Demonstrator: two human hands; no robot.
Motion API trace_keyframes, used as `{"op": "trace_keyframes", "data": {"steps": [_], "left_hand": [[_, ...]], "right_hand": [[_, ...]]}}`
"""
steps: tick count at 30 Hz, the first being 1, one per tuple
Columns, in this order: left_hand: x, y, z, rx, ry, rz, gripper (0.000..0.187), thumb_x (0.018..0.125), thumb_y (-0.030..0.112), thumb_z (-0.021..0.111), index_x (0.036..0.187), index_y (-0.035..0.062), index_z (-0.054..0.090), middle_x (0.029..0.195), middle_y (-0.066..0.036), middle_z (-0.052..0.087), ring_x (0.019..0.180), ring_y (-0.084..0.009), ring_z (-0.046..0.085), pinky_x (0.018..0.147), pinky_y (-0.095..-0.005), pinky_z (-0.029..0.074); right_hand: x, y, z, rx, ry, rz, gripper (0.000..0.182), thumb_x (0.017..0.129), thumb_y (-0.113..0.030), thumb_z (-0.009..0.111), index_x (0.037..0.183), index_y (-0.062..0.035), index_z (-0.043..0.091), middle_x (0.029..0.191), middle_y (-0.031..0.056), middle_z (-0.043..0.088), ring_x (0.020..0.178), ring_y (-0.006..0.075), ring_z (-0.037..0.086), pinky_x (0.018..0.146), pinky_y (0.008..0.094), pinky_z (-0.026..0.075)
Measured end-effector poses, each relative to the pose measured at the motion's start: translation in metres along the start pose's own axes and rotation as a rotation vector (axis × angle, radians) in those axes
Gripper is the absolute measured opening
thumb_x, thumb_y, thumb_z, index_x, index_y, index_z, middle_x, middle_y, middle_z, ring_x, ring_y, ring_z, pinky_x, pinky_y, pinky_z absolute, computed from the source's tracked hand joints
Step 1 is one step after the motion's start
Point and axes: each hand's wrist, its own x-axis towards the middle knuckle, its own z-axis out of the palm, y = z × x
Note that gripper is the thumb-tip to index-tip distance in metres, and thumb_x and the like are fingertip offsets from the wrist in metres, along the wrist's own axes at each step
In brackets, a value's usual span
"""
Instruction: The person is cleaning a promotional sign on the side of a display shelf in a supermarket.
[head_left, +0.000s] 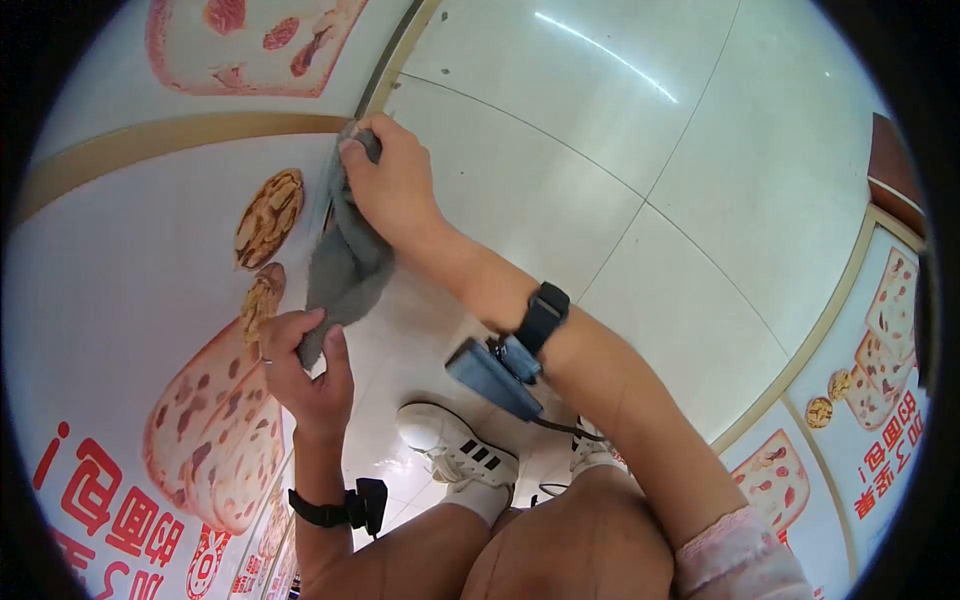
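A grey cloth (pixel 350 255) hangs stretched between my two hands, beside a printed panel. My right hand (pixel 392 175) grips its upper end close to the panel's beige corner trim (pixel 372 95). Lower down, my left hand (pixel 308 370) pinches the other end between thumb and fingers, in front of the white panel (pixel 130 235) with its pictures of nuts and sliced bread. Both hands are closed on the cloth. Black straps with small devices sit on my left wrist (pixel 335 508) and right forearm (pixel 535 325).
Glossy pale floor tiles (pixel 560 130) spread out ahead and to the right. Another printed panel with beige trim (pixel 830 400) stands at the right. My white shoe with black stripes (pixel 455 440) is on the floor below my hands. A cable runs from the forearm device.
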Motion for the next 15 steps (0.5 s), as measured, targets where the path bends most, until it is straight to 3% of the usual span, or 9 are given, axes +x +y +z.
{"op": "trace_keyframes", "data": {"steps": [2,3,5,7,9,10,11,14,15], "left_hand": [[-0.021,-0.014,-0.002,-0.069,-0.088,-0.148,0.022,0.089,0.006,0.061,0.108,-0.0007,0.052,0.093,-0.01,0.058,0.084,-0.0199,0.057,0.073,-0.0325,0.047],[-0.027,-0.014,-0.003,-0.067,-0.086,-0.15,0.022,0.089,0.006,0.061,0.108,-0.0007,0.052,0.093,-0.01,0.058,0.084,-0.0199,0.057,0.073,-0.0325,0.047],[-0.027,-0.015,-0.001,0.036,0.021,-0.149,0.021,0.081,0.004,0.067,0.098,0.0002,0.055,0.087,-0.014,0.06,0.077,-0.0283,0.058,0.07,-0.0359,0.046],[-0.021,-0.011,0.0,0.081,0.097,-0.07,0.022,0.082,0.007,0.068,0.097,0.0003,0.055,0.086,-0.013,0.06,0.075,-0.0283,0.059,0.07,-0.0362,0.046],[-0.026,-0.012,-0.003,-0.342,0.016,-0.34,0.022,0.082,0.01,0.069,0.097,0.0017,0.055,0.086,-0.012,0.061,0.075,-0.0264,0.059,0.07,-0.0347,0.047],[-0.02,-0.009,-0.005,-0.114,0.047,-0.165,0.024,0.084,0.013,0.071,0.097,0.0031,0.054,0.087,-0.011,0.062,0.075,-0.0238,0.06,0.068,-0.0326,0.048],[-0.023,-0.011,-0.006,-0.114,0.053,-0.168,0.024,0.084,0.013,0.071,0.097,0.0031,0.054,0.087,-0.011,0.062,0.075,-0.0238,0.06,0.068,-0.0326,0.048],[-0.03,-0.017,-0.006,-0.055,-0.006,-0.183,0.027,0.084,0.016,0.072,0.099,0.0039,0.054,0.088,-0.01,0.062,0.076,-0.022,0.061,0.07,-0.033,0.049],[-0.032,-0.015,-0.006,-0.11,-0.043,-0.22,0.03,0.083,0.018,0.073,0.101,0.0035,0.054,0.09,-0.011,0.063,0.08,-0.0224,0.061,0.073,-0.0346,0.048]], "right_hand": [[-0.019,-0.015,0.009,0.116,-0.059,-0.011,0.01,0.085,-0.002,0.055,0.093,0.0034,0.054,0.083,0.0263,0.06,0.08,0.0427,0.06,0.069,0.044,0.046],[-0.035,-0.032,0.012,0.123,-0.113,-0.081,0.01,0.085,-0.002,0.055,0.093,0.0028,0.053,0.083,0.0259,0.059,0.079,0.0427,0.059,0.069,0.0443,0.046],[-0.053,-0.052,0.019,0.134,-0.173,-0.17,0.009,0.085,-0.002,0.054,0.093,0.0023,0.052,0.083,0.0254,0.059,0.078,0.0427,0.059,0.068,0.0447,0.046],[-0.063,-0.058,0.026,0.218,-0.19,-0.271,0.009,0.085,-0.003,0.055,0.092,0.0013,0.051,0.081,0.0244,0.057,0.075,0.0416,0.058,0.067,0.0442,0.045],[-0.05,-0.045,0.018,0.227,-0.265,-0.249,0.01,0.084,-0.004,0.056,0.091,0.0006,0.05,0.08,0.0233,0.057,0.074,0.0394,0.058,0.067,0.0437,0.045],[-0.042,-0.034,0.015,0.208,-0.247,-0.048,0.01,0.084,-0.004,0.056,0.091,0.0003,0.05,0.081,0.0228,0.056,0.075,0.0388,0.058,0.067,0.0434,0.045],[-0.037,-0.032,0.012,0.185,-0.224,0.154,0.011,0.084,-0.005,0.056,0.091,0.0,0.05,0.081,0.0222,0.056,0.076,0.0382,0.057,0.067,0.0431,0.045],[-0.035,-0.034,0.007,0.1,-0.217,0.13,0.011,0.084,-0.006,0.057,0.09,-0.0004,0.05,0.081,0.0212,0.055,0.079,0.0379,0.057,0.069,0.0433,0.044],[-0.041,-0.042,0.013,0.095,-0.213,-0.003,0.011,0.084,-0.006,0.058,0.09,-0.0006,0.05,0.081,0.0208,0.055,0.08,0.0381,0.057,0.07,0.0435,0.044]]}}
